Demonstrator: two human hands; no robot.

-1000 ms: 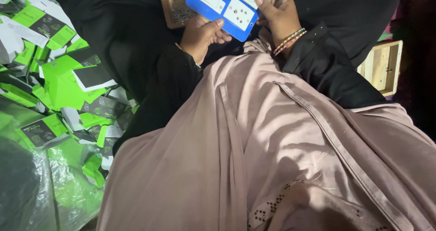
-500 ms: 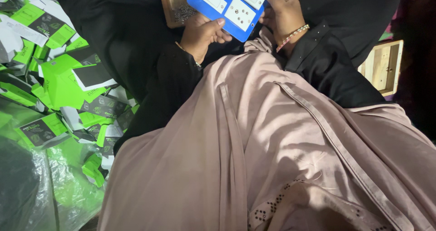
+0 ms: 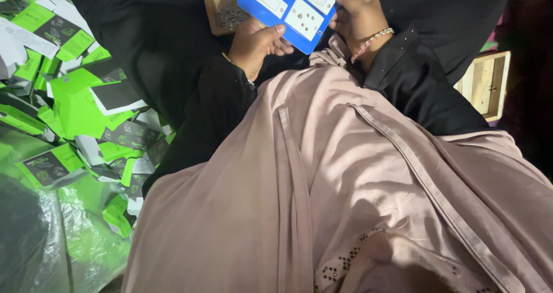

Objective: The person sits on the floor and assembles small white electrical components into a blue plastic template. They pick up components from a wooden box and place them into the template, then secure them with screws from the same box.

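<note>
Head view | your left hand (image 3: 257,42) and right hand (image 3: 360,16) grasp the flat blue rectangular switch plate with white rocker switches (image 3: 294,8); fingers clenched on opposite edges | plate held above lap, long axis tilted upward to your right; green cartons (image 3: 69,97) lie left

A flat blue switch plate (image 3: 294,11) sits at the top centre of the frame, tilted so its lower corner points down and right. Its face carries white inserts: two rocker switches and a socket with small round holes. Its upper part runs out of the frame.
</note>
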